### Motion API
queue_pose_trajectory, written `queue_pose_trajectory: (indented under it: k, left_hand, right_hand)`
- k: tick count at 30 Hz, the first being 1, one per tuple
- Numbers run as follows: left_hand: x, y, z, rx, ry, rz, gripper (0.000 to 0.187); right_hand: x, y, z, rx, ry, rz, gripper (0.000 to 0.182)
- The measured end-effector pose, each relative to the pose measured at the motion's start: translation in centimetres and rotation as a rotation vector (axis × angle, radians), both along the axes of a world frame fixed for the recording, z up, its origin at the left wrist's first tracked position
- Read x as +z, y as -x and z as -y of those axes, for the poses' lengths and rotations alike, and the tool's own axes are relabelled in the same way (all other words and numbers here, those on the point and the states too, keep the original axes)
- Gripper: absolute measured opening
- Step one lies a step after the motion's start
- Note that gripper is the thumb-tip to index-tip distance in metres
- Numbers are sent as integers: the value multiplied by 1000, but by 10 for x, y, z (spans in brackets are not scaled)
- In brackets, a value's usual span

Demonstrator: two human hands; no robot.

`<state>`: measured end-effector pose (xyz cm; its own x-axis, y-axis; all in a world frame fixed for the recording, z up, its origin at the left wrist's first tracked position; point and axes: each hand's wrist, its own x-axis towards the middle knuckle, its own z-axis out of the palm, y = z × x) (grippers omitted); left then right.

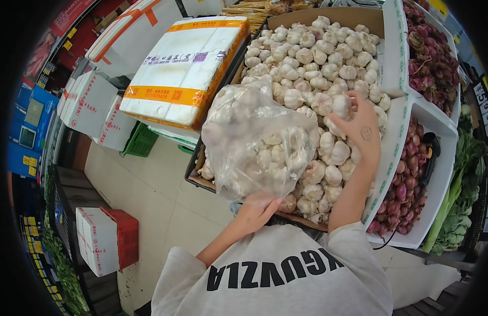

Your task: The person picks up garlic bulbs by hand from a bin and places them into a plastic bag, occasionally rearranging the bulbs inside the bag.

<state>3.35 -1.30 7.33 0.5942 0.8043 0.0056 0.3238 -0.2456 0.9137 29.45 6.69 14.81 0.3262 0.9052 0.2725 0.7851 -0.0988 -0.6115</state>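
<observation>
Crate [328, 16]: cardboard-lined, heaped with papery white garlic [307, 52].
Left hand [260, 208]: grip closed under crinkled clear bag [254, 139].
Right hand [360, 126]: grip pinching one round garlic bulb [340, 104] beside bag.

Can't read the foam box [183, 68] label, too tiny; garlic [312, 58] half buried behind the plastic bag [254, 139].

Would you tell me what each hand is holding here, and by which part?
The left hand grips the clear plastic bag of garlic by its lower edge. The right hand closes on a garlic bulb from above.
</observation>
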Motion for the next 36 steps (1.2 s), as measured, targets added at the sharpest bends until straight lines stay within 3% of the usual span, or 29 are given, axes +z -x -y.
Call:
queue_pose_trajectory:
  k: [4, 6, 8, 12, 14, 16, 17, 19, 22, 25, 28, 32, 34, 36]
  left_hand:
    - [4, 0, -4, -22, -56, -5, 24]
    - [3, -1, -5, -11, -64, 4, 23]
    - [-4, -1, -3, -31, -52, -22, 23]
    - [-7, -5, -1, 16, -31, 41, 23]
    - [-7, -6, -1, 37, -97, 46, 24]
    - [-7, -2, -3, 2, -112, 16, 24]
    - [-7, -1, -4, -28, -125, -14, 25]
    - [-4, -1, -3, -10, -107, 14, 25]
    - [-5, 0, -2, 3, -87, 23, 25]
    - [-6, -3, -1, 9, -69, 10, 25]
    - [-4, -3, -4, -3, -56, -22, 24]
    - [2, -3, -5, -14, -41, -32, 26]
    - [1, -3, -4, -9, -22, -33, 26]
    - [-2, -3, -1, -3, 5, -36, 26]
  right_hand:
    - [-23, -20, -9, -75, -62, 139, 46]
    - [-16, -7, -5, -57, -346, 267, 34]
    - [9, 22, 7, 195, -157, -90, 25]
    - [8, 67, 9, 882, 136, -208, 20]
    - [-31, 94, -5, 808, -10, -32, 19]
    - [-45, 115, -21, 661, 328, 229, 16]
    - [-64, 117, -24, 663, 325, 233, 16]
    - [-98, 123, -33, 455, -33, 262, 14]
    - [-114, 120, -39, 489, -169, 243, 12]
    - [-120, 124, -45, 452, 54, 380, 13]
    - [-116, 118, -43, 451, 0, 465, 15]
    - [-87, 101, -43, 521, 135, 179, 19]
    - [-73, 92, -41, 536, -65, 49, 19]
    - [-89, 86, -42, 562, -59, 43, 16]
